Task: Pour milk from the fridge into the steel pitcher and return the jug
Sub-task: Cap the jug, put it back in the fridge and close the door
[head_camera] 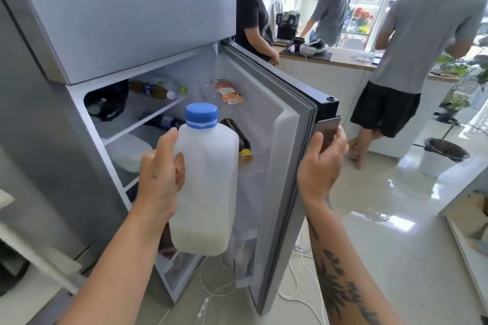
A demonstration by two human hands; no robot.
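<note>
My left hand (161,179) grips a translucent plastic milk jug (208,182) with a blue cap, held upright in front of the open lower fridge compartment. Only a shallow layer of milk shows at the jug's bottom. My right hand (320,166) holds the outer edge of the open fridge door (287,140), fingers curled around its metal handle. The steel pitcher is not in view.
Fridge shelves (142,119) hold bottles, a dark bag and a white container; a yellow-capped bottle lies in the door rack (244,148). White cables trail on the glossy floor. Three people stand at a counter (343,59) behind the door. A lined bin (443,157) stands right.
</note>
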